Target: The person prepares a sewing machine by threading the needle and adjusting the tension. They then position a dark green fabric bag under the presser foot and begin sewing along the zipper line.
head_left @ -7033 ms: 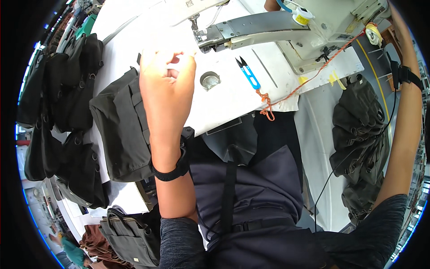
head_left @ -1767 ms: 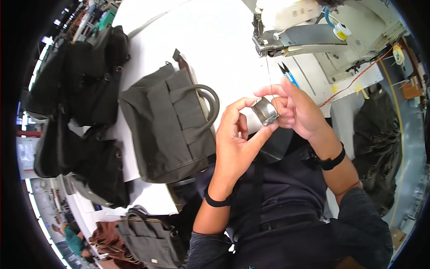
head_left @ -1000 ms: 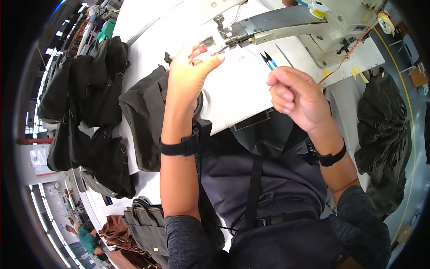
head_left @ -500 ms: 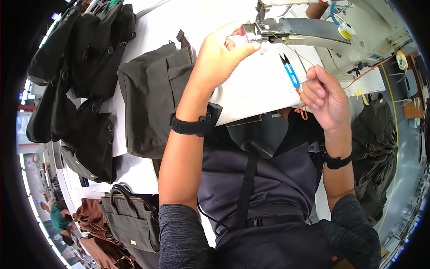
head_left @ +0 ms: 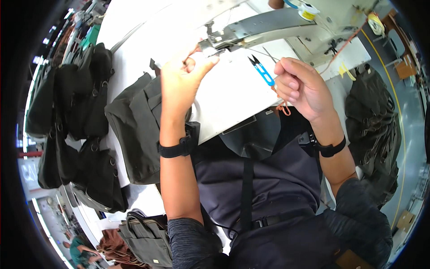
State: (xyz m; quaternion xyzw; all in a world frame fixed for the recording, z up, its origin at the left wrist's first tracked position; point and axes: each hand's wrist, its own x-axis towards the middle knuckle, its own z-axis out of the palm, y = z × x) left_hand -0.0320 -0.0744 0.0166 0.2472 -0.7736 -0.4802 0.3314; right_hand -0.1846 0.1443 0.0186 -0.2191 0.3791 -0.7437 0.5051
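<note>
A sewing machine's long narrow arm (head_left: 273,27) stretches over the white table from the right. My left hand (head_left: 181,85) is at its tip, thumb and fingers closed about the small metal end piece (head_left: 207,47). A thin thread (head_left: 259,52) runs taut from under that tip to my right hand (head_left: 304,87), which pinches it between thumb and forefinger, the other fingers curled. Between my hands lie blue thread snips (head_left: 263,73), blades pointing away from me, with an orange cord (head_left: 283,108) beside their near end.
A dark green bag (head_left: 134,130) lies on the table left of my left forearm. More dark bags (head_left: 67,89) are heaped farther left, and a handled bag (head_left: 145,237) sits lower left. Another dark pile (head_left: 374,130) is at the right. A person (head_left: 80,251) is in the far lower left.
The view has shifted, so the machine, table and both hands appear farther left and mostly lower. My left hand stays at the machine's tip, and my right hand still pinches the thread.
</note>
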